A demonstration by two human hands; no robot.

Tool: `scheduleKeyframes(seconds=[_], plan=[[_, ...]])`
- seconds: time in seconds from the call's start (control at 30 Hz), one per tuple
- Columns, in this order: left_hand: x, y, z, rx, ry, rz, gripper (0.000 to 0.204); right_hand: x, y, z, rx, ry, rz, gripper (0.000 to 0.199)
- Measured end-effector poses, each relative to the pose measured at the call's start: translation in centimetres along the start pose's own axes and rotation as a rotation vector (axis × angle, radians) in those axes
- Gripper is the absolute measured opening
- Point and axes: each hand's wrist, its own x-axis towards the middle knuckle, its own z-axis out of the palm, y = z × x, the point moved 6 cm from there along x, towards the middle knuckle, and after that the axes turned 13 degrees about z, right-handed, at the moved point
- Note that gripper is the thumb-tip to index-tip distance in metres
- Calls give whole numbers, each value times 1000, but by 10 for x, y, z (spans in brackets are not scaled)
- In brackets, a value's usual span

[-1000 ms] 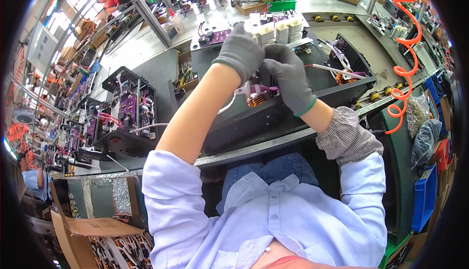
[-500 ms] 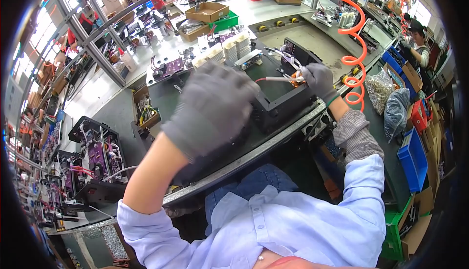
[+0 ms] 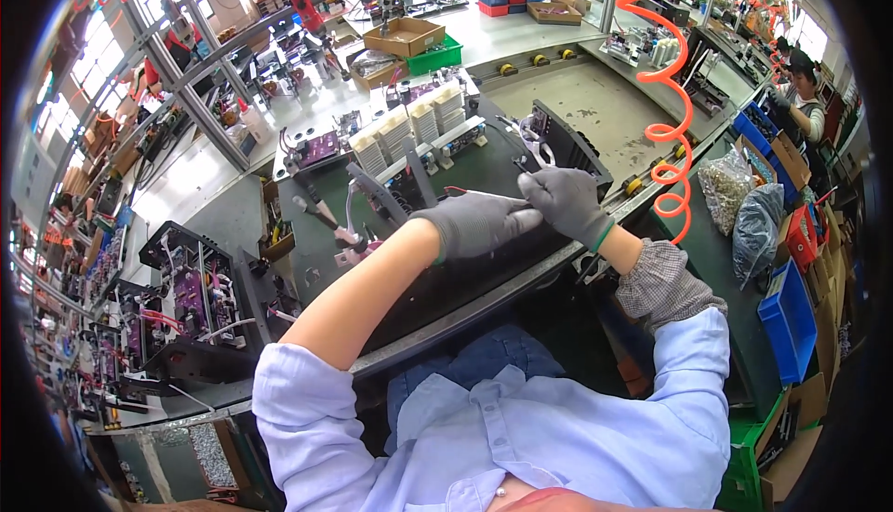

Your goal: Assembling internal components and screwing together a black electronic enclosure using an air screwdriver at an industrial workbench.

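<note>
The left hand point(image 3: 486, 226) and right hand point(image 3: 569, 201) are covered by dark grey gloves point(image 3: 456, 229), the right one edged with a green hem point(image 3: 603, 236). The right forearm is wrapped in a grey checked oversleeve point(image 3: 672, 283). A pale blue shirt point(image 3: 558, 424) is worn, fastened by buttons point(image 3: 496, 441), its left sleeve point(image 3: 302, 384) rolled up, above blue denim point(image 3: 479, 356).

Head-worn fisheye looks downward, seemingly from close above.

A slim white cable point(image 3: 491, 197) slants gently down rightward, its right end hidden. Red wire point(image 3: 453, 188) shows at its left end.
</note>
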Motion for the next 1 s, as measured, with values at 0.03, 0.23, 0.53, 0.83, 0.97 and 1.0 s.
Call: scheduleKeyframes(seconds=[0.03,0.23,0.53,0.83,0.97,1.0], plan=[[2,-12,9,-162,-175,-97,65,4,-6,-5,26,-3,-16,38],[-3,-62,-77,-118,1029,-214,56,49,-2,-60,191,-113,42,27],[107,-55,-33,642,266,-106,61,51,4,15,-268,-607,-372,43],[115,-65,-19,843,210,123,30,26,-8,-2,139,-142,-428,27],[121,-60,-18,1011,155,105,27,27,2,0,62,-147,-349,27],[122,-57,-18,1048,191,111,26,28,4,1,53,-122,-349,27]])
